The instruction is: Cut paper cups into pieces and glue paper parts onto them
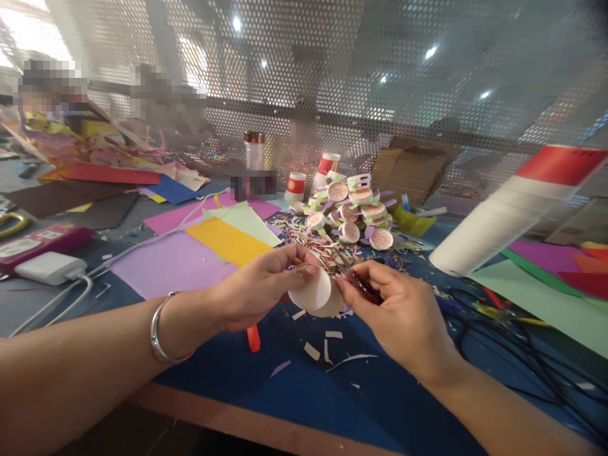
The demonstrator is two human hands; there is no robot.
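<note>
Pinched between the thumb and fingers of my left hand (pixel 273 285) is a white paper disc (pixel 311 290). A second, beige round piece (pixel 330 306) shows behind its lower right edge; I cannot tell whether the two are joined. My right hand (pixel 399 316) is closed around scissors (pixel 358 283) with dark red handles, their blades pointing up and left beside the disc's upper right edge. A thin curved strip rises at the disc's top near my left thumb. White paper scraps (pixel 312 351) lie on the blue tabletop (pixel 228 392) below both hands.
Beyond my hands sits a heap of small round paper pieces (pixel 349 212) with paper strips. A tall stack of paper cups (pixel 503 215) leans at right, above black cables (pixel 517 354). Coloured sheets (pixel 166 266), a pink power strip (pixel 45 244) and a white charger (pixel 50 268) occupy the left.
</note>
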